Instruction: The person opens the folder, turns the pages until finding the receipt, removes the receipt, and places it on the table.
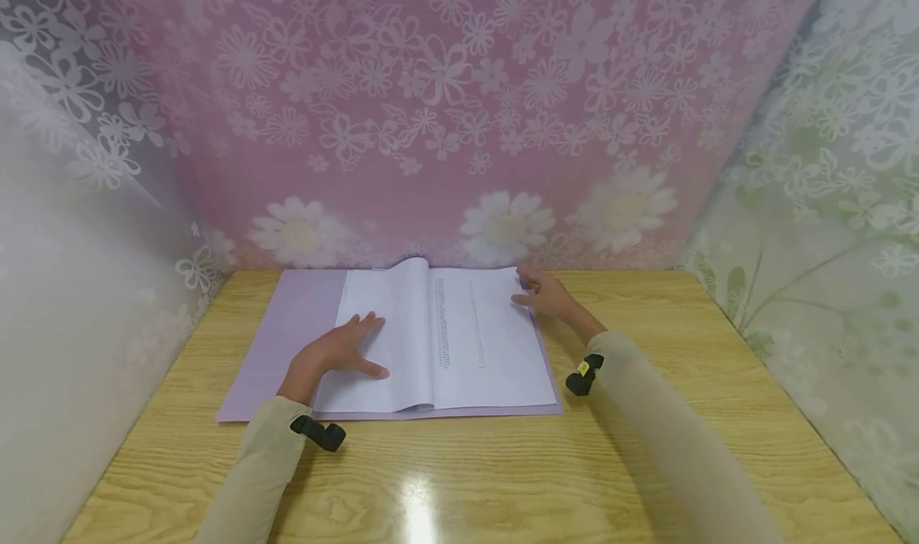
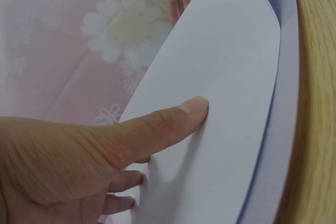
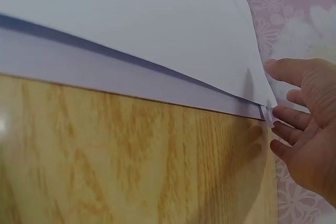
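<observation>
A lilac folder point(image 1: 287, 337) lies spread on the wooden table, with a stack of white sheets in it. Its left page point(image 1: 402, 329) is blank and bulges up along the middle fold; the right page point(image 1: 495, 344) carries lines of small print. My left hand point(image 1: 337, 351) rests on the left page with fingers spread and thumb straight, which the left wrist view shows pressing on the paper. At the far right corner of the right page is my right hand point(image 1: 551, 295). In the right wrist view, its thumb point(image 3: 289, 71) and loosely bent fingers stand apart at the paper's corner.
Behind the folder's far edge rises a pink flowered backdrop point(image 1: 431, 161). Pale flowered side panels flank the table point(image 1: 488, 480) at left and right. Bare wood shows in front of the folder and to its right. Both wrists wear small black camera mounts point(image 1: 319, 432).
</observation>
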The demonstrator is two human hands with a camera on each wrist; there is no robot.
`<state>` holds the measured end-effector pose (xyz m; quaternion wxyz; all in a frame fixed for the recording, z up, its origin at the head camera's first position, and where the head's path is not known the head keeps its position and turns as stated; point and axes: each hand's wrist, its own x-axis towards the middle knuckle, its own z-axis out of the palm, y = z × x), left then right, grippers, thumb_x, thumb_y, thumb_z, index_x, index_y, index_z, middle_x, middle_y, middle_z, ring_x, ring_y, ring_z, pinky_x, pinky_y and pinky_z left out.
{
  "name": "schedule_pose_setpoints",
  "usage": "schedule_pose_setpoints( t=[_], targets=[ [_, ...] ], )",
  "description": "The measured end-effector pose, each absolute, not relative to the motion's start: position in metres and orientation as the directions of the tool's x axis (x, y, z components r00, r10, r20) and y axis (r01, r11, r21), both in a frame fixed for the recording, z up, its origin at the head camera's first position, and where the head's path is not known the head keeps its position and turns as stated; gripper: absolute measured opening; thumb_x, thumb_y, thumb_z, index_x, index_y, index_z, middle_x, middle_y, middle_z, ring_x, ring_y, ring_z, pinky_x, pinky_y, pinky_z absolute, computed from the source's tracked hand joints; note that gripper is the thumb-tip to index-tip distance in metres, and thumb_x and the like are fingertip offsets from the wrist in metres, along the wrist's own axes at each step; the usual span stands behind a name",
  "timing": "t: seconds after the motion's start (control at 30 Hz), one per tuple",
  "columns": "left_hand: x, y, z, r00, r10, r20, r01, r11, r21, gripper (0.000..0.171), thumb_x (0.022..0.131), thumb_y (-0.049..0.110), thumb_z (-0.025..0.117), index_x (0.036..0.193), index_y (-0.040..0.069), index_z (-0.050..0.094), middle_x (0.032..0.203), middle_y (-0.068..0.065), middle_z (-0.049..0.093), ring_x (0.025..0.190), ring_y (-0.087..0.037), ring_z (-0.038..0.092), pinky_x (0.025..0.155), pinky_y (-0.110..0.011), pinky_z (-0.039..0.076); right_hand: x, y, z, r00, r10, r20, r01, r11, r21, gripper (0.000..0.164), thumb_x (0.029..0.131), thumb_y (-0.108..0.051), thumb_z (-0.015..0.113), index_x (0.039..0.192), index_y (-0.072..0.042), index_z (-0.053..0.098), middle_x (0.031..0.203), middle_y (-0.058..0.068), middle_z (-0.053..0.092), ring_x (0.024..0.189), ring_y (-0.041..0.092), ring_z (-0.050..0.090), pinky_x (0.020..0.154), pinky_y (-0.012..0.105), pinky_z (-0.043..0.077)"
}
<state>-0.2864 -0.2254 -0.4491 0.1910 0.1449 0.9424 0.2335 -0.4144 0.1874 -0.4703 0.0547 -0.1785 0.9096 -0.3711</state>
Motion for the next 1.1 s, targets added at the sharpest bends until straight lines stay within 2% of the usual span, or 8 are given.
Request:
schedule_pose_setpoints(
  t=[0.27, 0.5, 0.8, 0.93, 1.1],
  targets=[
    [-0.2874, -0.2242, -0.4504, -0.886, 0.355, -0.298, 0.184, 0.86, 0.477, 0.111, 0.08, 0.05, 0.084, 0.162, 0.007, 0.025, 0.17, -0.022, 0.012, 0.156, -0.047, 0.009, 0.12, -0.069, 0.023, -0.4125, 0.1846, -0.4703, -0.933, -0.361, 0.018, -0.273, 0.672, -0.688, 0.072, 0.096, -0.018, 0.072, 0.155, 0.004, 0.037, 0.161, 0.025, 0.035, 0.146, 0.045, 0.041, 0.118, 0.055, 0.037],
    [-0.2869, -0.2237, -0.4497, -0.886, 0.353, -0.3, 0.179, 0.858, 0.48, 0.11, 0.08, 0.05, 0.085, 0.162, 0.008, 0.025, 0.17, -0.022, 0.013, 0.156, -0.047, 0.009, 0.12, -0.069, 0.023, -0.4121, 0.1835, -0.471, -0.932, -0.361, 0.029, -0.281, 0.671, -0.686, 0.069, 0.096, -0.016, 0.072, 0.153, 0.006, 0.039, 0.157, 0.027, 0.041, 0.143, 0.044, 0.044, 0.117, 0.055, 0.04],
    [-0.286, -0.224, -0.4479, -0.883, 0.359, -0.302, 0.186, 0.859, 0.477, 0.11, 0.081, 0.05, 0.084, 0.163, 0.007, 0.024, 0.17, -0.022, 0.012, 0.156, -0.048, 0.008, 0.12, -0.07, 0.022, -0.4101, 0.1853, -0.4703, -0.942, -0.331, 0.059, -0.276, 0.664, -0.695, 0.063, 0.097, -0.015, 0.07, 0.152, 0.003, 0.043, 0.156, 0.023, 0.046, 0.142, 0.042, 0.046, 0.116, 0.055, 0.041],
    [-0.2856, -0.2238, -0.4474, -0.882, 0.36, -0.304, 0.185, 0.858, 0.479, 0.11, 0.081, 0.05, 0.084, 0.163, 0.007, 0.024, 0.17, -0.023, 0.012, 0.156, -0.048, 0.008, 0.119, -0.07, 0.022, -0.4104, 0.1858, -0.4703, -0.946, -0.314, 0.077, -0.268, 0.63, -0.729, 0.062, 0.098, -0.013, 0.069, 0.151, 0.003, 0.044, 0.153, 0.023, 0.049, 0.141, 0.041, 0.048, 0.117, 0.055, 0.04],
    [-0.2862, -0.2237, -0.4469, -0.883, 0.358, -0.304, 0.18, 0.855, 0.486, 0.11, 0.081, 0.05, 0.084, 0.163, 0.008, 0.023, 0.17, -0.022, 0.011, 0.156, -0.047, 0.008, 0.12, -0.07, 0.021, -0.4092, 0.1855, -0.4683, -0.948, -0.302, 0.102, -0.255, 0.528, -0.81, 0.06, 0.097, -0.007, 0.068, 0.15, 0.006, 0.043, 0.148, 0.029, 0.052, 0.138, 0.045, 0.05, 0.117, 0.056, 0.039]
  ],
)
